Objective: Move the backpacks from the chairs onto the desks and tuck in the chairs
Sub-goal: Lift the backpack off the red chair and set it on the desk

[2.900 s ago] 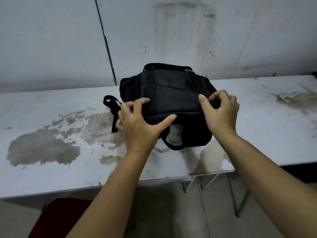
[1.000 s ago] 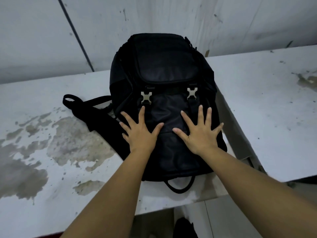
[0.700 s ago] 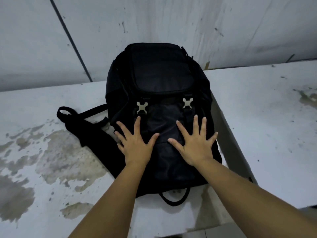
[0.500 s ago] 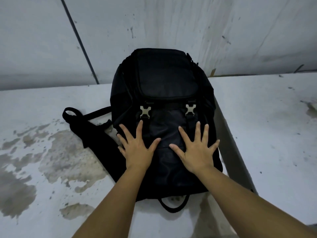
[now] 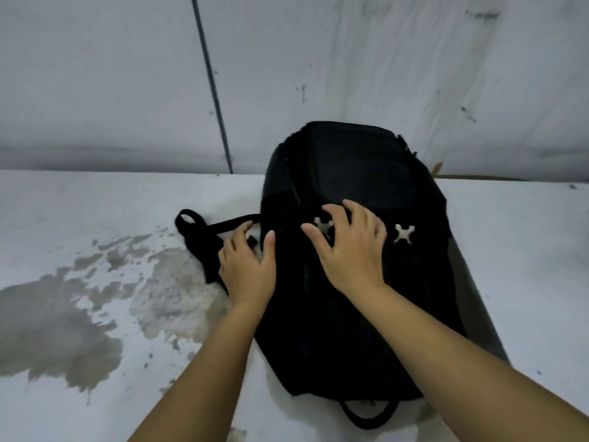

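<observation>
Black backpack [image 5: 357, 282] flat on table [image 5: 95, 218]; left hand [image 5: 247, 269] fingers spread at its left edge, right hand [image 5: 350, 250] loosely spread on front.

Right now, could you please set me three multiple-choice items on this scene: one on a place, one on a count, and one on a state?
1. Where does the black backpack lie?
A. on a chair
B. on the stained white desk
C. on the floor

2. How many pale X-shaped buckles show on its front?
A. two
B. four
C. none

3. How does the left hand lie?
A. raised clear of everything
B. clenched in an empty fist
C. on the shoulder strap beside the pack

Answers:
1 B, since the pack rests on the desk top against the wall.
2 A, one under the fingertips of the right hand and one to its right.
3 C, its fingers rest on the strap at the pack's left side.
</observation>
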